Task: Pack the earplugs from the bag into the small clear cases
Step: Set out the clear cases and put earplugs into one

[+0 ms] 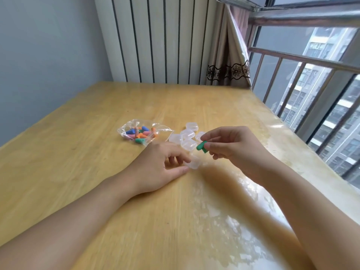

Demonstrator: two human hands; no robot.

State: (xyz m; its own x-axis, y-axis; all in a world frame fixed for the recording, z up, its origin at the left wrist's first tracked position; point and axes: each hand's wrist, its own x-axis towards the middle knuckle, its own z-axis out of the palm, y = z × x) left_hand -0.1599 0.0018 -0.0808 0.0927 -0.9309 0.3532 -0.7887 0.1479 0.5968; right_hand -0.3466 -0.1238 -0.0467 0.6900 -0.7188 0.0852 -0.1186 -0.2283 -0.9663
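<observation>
A clear plastic bag (pixel 142 132) holding several coloured earplugs lies on the wooden table (pixel 97 152), left of centre. Beside it, to the right, sits a cluster of several small clear cases (pixel 187 135). My left hand (pixel 159 168) pinches one clear case (pixel 193 163) between thumb and fingers on the tabletop. My right hand (pixel 231 145) hovers just above and to the right of that case, pinching green earplugs (pixel 202 147) at its fingertips.
A white ribbed radiator (pixel 161 39) stands behind the table's far edge, and a curtain (pixel 228 61) hangs at its right. A window with metal railing bars (pixel 303 78) runs along the table's right side. The tabletop near the window is glossy.
</observation>
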